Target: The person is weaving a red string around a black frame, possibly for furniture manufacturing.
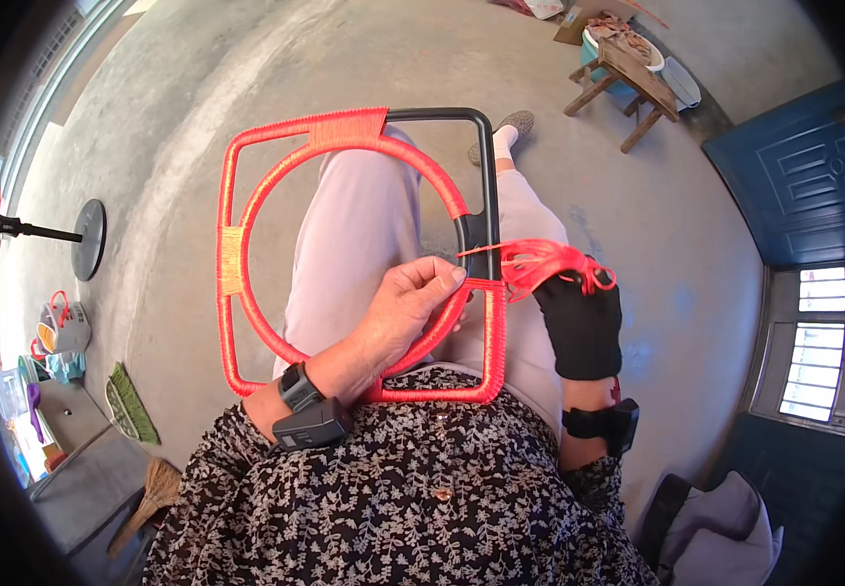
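A square frame [496,337] with a round inner ring rests across my lap. Glossy red cord wraps most of it, paler orange at the left joint; bare black tube shows at the top right corner and right-hand joint. My left hand [405,311], bare, pinches the ring's right side with thumb and fingers, just below the bare joint. Beyond the frame's right side, my right hand [578,322], in a black glove, is closed at a looped bundle of red cord [541,262]. A strand runs from that bundle across the black joint toward my left fingertips.
A wooden stool [627,78] stands before a basin at the upper right. Blue doors [798,176] line the right side. A round black disc on a pole [88,239], a green brush [131,402] and a straw broom [154,498] are at left. Grey cloth [720,542] lies lower right.
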Tool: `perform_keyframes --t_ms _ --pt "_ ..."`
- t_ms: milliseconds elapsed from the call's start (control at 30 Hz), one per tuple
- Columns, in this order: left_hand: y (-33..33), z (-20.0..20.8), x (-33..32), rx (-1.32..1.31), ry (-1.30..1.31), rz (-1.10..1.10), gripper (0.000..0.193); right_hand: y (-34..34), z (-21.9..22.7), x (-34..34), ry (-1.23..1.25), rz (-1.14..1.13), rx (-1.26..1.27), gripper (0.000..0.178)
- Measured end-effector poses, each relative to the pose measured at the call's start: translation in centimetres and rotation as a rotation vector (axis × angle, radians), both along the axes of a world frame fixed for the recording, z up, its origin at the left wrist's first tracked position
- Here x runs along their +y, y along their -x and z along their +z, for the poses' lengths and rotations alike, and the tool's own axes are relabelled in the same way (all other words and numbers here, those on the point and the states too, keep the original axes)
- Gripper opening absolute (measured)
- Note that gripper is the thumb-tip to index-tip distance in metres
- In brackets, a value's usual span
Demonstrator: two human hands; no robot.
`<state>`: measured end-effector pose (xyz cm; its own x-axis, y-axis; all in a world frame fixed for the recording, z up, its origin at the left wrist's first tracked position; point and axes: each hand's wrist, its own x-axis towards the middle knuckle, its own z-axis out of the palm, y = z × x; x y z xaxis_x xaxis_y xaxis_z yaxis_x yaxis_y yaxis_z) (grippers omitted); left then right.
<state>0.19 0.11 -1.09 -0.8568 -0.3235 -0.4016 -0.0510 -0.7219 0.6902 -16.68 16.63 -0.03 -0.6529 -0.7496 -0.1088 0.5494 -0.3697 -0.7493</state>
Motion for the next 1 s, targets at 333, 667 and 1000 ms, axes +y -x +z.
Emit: perform_keyframes --t_ms 333,667,1000 --pt "0.0 0.5 0.0 -0.023 0.031 0.012 0.022 1.4 -2.5 -3.1 -0.25 -0.18 0.518 0.026" --pt "0.0 0.4 -0.2 -0.026 0.028 -0.003 0.023 1.8 -0.8 -1.2 -0.379 0.258 0.341 0.04" --pt "0.0 0.3 -0.2 -0.032 0.059 -0.004 0.023 13.6 -0.9 14.3 -0.266 -0.908 -0.032 0.037"
